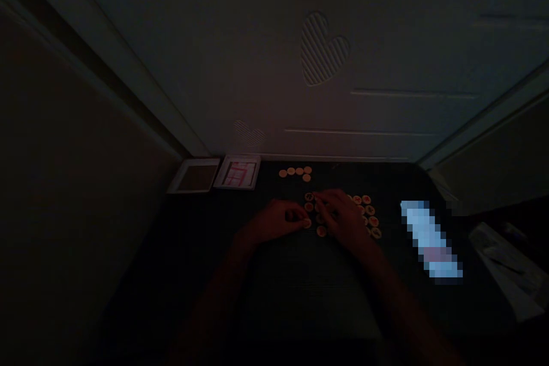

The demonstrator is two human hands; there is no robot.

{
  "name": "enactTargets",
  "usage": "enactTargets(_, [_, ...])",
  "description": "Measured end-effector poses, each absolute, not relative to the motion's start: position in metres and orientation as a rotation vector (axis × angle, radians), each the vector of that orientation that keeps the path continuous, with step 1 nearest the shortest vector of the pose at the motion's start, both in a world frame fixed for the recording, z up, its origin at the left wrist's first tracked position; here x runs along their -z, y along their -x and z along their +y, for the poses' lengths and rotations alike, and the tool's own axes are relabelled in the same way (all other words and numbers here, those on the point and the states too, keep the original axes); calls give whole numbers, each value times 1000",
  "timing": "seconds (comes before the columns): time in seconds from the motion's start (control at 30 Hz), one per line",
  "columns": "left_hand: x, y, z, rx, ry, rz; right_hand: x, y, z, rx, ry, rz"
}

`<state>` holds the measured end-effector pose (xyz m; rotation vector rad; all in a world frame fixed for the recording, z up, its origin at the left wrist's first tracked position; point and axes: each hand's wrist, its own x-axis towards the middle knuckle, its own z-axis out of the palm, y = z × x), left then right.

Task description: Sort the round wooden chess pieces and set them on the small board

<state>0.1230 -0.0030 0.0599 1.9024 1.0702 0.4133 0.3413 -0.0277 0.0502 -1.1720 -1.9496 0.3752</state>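
At the left edge of a grid of round, red- and dark-marked discs (pixel 374 221), a person's left hand (pixel 277 220) closes thumb and fingertips on a pale disc (pixel 307 223). The right hand (pixel 343 217) arches over the grid, fingertips near its upper-left discs; whether they grip one cannot be told in the dimness. Beneath the grid spreads a dark tabletop (pixel 309 291). Beyond it lie five smooth discs (pixel 299 171); far left of it, two shallow, square-cornered trays, one brown inside (pixel 175 184), one pink-and-white (pixel 220 178). Right of it glows a pixelated oblong (pixel 431 240). Behind it rises a pale panel (pixel 257 68) with a ridged heart relief (pixel 321 48).
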Motion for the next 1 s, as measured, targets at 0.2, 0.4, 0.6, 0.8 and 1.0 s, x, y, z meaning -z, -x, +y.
enactTargets(0.2, [-56,-126,-5,-472,-1947,1142,-53,-346,-27,-315,1187,-2036])
enactTargets(0.4, [-55,-128,-6,-507,-1980,1143,-56,-356,-27,-257,1287,-2222])
enactTargets(0.6, [-55,-128,-6,-515,-1996,1156,-56,-360,-28,-279,1316,-2314])
enactTargets(0.8, [-54,-128,-7,-520,-2018,1169,-53,-358,-26,-329,1269,-2288])
enactTargets(1.0, [-50,-125,0,-669,-2143,1205,-50,-357,-25,-321,1269,-2219])
